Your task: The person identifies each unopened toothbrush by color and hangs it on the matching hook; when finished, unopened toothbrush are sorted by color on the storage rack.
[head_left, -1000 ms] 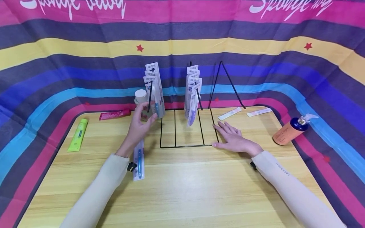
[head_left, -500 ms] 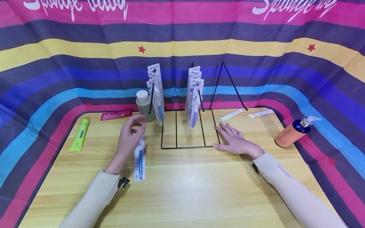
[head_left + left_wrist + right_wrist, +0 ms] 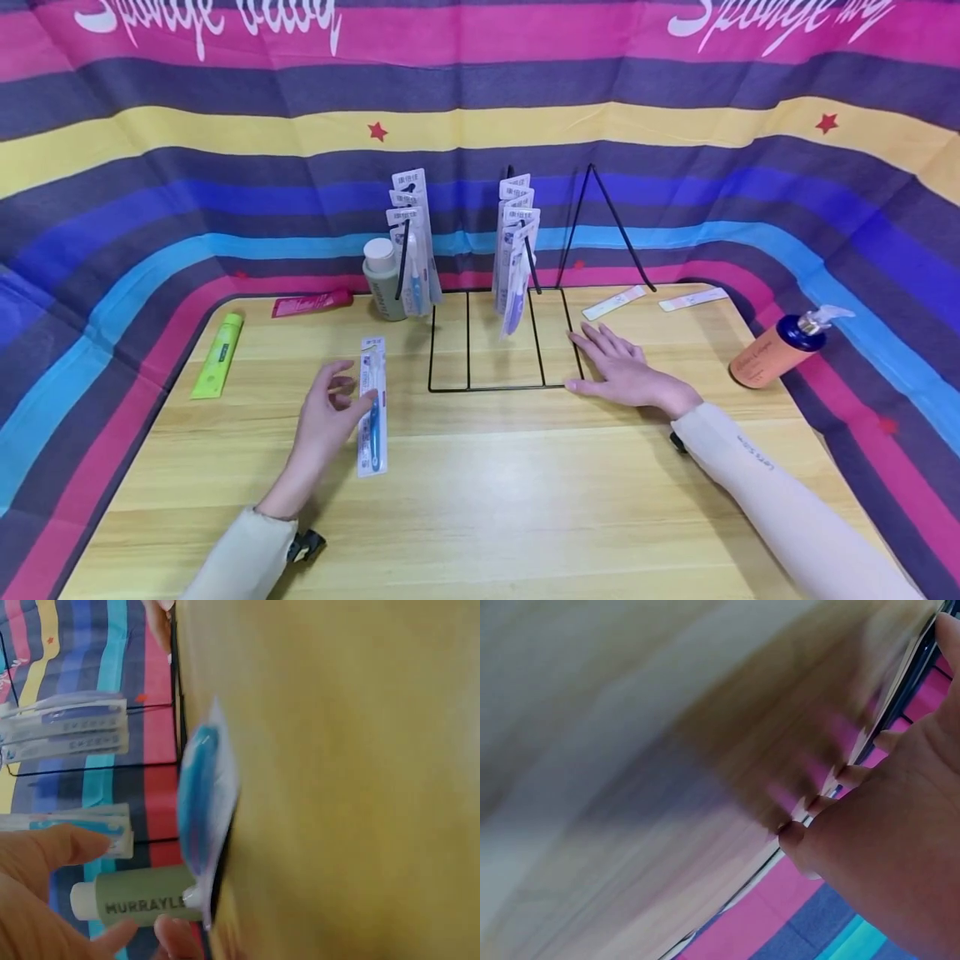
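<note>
A blue toothbrush in a clear blister pack (image 3: 373, 433) lies on the wooden table (image 3: 480, 517). My left hand (image 3: 326, 425) is at its left side, fingers loosely bent and the thumb overlapping the pack in the head view. In the left wrist view, thumb and fingers stand apart with nothing gripped between them, and the toothbrush pack (image 3: 199, 802) is beyond them. My right hand (image 3: 618, 371) rests flat with spread fingers at the right side of the black wire rack (image 3: 487, 389). Packed toothbrushes hang on two rack hooks, blue ones (image 3: 416, 267) left and purple ones (image 3: 516, 275) in the middle.
A green bottle with a white cap (image 3: 384, 287) stands behind the left hooks. A pink tube (image 3: 311, 303) and a lime tube (image 3: 219, 358) lie at left. Two slim white packets (image 3: 615, 302) lie at back right, near an orange pump bottle (image 3: 772, 354). Striped cloth (image 3: 480, 83) surrounds the table.
My left hand has come away from the hanging blue toothbrushes, down and toward me, to the toothbrush pack on the table. The hanging packs swung briefly. My right hand stays put.
</note>
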Tool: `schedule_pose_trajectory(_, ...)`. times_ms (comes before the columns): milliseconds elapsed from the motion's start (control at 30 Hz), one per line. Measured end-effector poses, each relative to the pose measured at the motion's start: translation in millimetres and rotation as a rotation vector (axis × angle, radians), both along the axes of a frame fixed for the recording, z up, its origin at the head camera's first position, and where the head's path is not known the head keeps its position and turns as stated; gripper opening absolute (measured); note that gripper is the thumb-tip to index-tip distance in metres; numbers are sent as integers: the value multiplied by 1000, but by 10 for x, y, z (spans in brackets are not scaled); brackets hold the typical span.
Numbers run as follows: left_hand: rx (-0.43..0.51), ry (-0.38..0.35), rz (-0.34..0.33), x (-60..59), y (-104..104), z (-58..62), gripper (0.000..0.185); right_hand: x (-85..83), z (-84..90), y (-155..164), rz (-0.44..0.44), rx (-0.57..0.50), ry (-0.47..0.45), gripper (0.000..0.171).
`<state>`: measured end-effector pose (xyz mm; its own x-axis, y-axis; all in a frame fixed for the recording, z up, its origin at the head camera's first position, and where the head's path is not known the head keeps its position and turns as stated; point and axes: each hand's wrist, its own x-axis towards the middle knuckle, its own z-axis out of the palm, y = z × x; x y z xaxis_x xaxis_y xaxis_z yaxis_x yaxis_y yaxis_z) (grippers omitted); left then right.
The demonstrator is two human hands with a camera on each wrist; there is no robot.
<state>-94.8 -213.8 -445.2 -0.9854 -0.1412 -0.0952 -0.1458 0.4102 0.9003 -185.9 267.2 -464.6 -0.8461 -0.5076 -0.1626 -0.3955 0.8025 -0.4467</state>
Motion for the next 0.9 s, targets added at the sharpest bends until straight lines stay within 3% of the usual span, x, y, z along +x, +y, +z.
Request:
schedule_pose_trajectory(167,-51,-90,-29,99,26,-50,84,-5,-15,-17,-1,22,4,95)
schedule_pose_trajectory(300,-89,-104,-60,126,50,-58,89,-15,-23,-59,8,22,0,95)
schedule_pose_trajectory(467,-160,-71,-82,111,76,-78,81,-18,-12,-73,10,22,6,95)
schedule_pose_trajectory(633,-148,-33,-68,109,98,-108,66,-16,-3,-52,13,32,15,95)
schedule_pose_trajectory(900,-216,-58,-118,119,108,-122,59,-3,-7,-11,12,34,21,94)
